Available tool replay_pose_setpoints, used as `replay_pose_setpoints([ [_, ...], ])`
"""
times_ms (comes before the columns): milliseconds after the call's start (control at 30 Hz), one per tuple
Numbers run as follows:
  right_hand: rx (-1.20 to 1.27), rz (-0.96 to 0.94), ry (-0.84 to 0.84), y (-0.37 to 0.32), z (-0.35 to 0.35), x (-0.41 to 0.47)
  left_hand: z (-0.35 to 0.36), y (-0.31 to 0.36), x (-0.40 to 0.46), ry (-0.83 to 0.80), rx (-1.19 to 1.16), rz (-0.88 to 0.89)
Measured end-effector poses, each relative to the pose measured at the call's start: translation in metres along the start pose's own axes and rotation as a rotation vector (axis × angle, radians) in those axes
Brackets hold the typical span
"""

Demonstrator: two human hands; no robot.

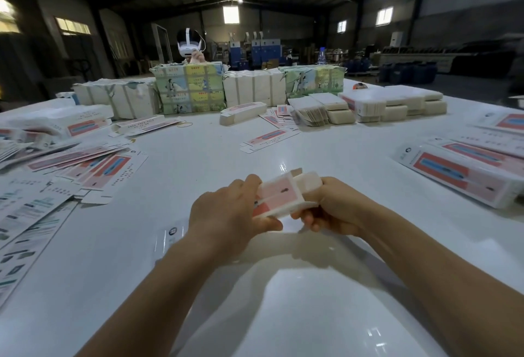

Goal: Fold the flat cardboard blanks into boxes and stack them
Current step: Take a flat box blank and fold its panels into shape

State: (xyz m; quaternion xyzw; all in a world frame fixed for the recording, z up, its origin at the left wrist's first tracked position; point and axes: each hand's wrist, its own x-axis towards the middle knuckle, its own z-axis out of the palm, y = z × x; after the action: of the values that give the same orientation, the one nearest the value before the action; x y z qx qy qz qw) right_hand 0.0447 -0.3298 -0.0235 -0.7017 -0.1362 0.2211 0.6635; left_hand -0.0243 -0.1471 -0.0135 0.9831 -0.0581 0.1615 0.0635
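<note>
Currently: One Pink Carton Gripped in Both Hands Above the Table

Both hands hold a small pink-and-white printed cardboard box (283,196) in the air above the glossy white table (198,163), near the table's front centre. The left hand (226,215) is closed on the box's left end, thumb underneath. The right hand (331,209) is closed on its right end, where a white flap stands partly raised. Motion blur hides the flap's exact fold.

Flat pink-and-white cardboard blanks (93,166) lie fanned across the table's left side. Finished pink-and-white boxes (465,175) lie side by side at the right edge. Bundled white and green printed carton packs (190,90) line the far side, with a person wearing a white headset (190,44) behind them.
</note>
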Motion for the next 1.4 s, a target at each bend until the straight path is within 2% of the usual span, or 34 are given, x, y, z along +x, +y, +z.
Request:
replay_pose_setpoints([
  [167, 0.087, 0.140, 0.084, -0.006, 0.001, -0.003, 0.004, 0.001, 0.004, -0.065, -0.167, -0.063],
  [233, 0.159, 0.114, 0.201, -0.009, 0.005, -0.005, 0.003, -0.003, 0.004, -0.075, -0.162, -0.085],
  [300, 0.132, -0.090, 0.470, -0.007, 0.006, -0.004, 0.003, -0.009, 0.003, -0.050, -0.139, -0.134],
  [367, -0.173, -0.438, 0.741, -0.004, 0.009, -0.007, 0.004, -0.013, 0.004, -0.027, -0.114, -0.188],
  [400, -0.362, -0.586, 0.777, -0.002, 0.014, -0.009, 0.005, -0.014, 0.004, -0.024, -0.096, -0.207],
  [467, -0.633, -0.716, 0.720, 0.004, 0.024, -0.009, 0.006, -0.014, 0.005, -0.016, -0.069, -0.228],
  [567, -0.752, -0.707, 0.670, 0.009, 0.031, -0.008, 0.007, -0.013, 0.005, 0.001, -0.047, -0.241],
  [700, -0.667, -0.658, 0.617, 0.010, 0.037, -0.008, 0.011, -0.008, 0.006, 0.010, -0.050, -0.219],
  [900, -0.464, -0.504, 0.413, 0.008, 0.041, -0.010, 0.014, -0.009, 0.005, 0.025, -0.082, -0.169],
  [1000, -0.443, -0.456, 0.316, 0.002, 0.039, -0.011, 0.013, -0.009, 0.005, 0.034, -0.110, -0.141],
  [1200, -0.323, -0.421, 0.400, -0.002, 0.036, -0.017, 0.013, -0.010, 0.003, 0.032, -0.103, -0.115],
  [1400, -0.541, -0.467, 0.457, 0.005, 0.047, -0.016, 0.013, -0.007, 0.003, 0.060, -0.053, -0.127],
])
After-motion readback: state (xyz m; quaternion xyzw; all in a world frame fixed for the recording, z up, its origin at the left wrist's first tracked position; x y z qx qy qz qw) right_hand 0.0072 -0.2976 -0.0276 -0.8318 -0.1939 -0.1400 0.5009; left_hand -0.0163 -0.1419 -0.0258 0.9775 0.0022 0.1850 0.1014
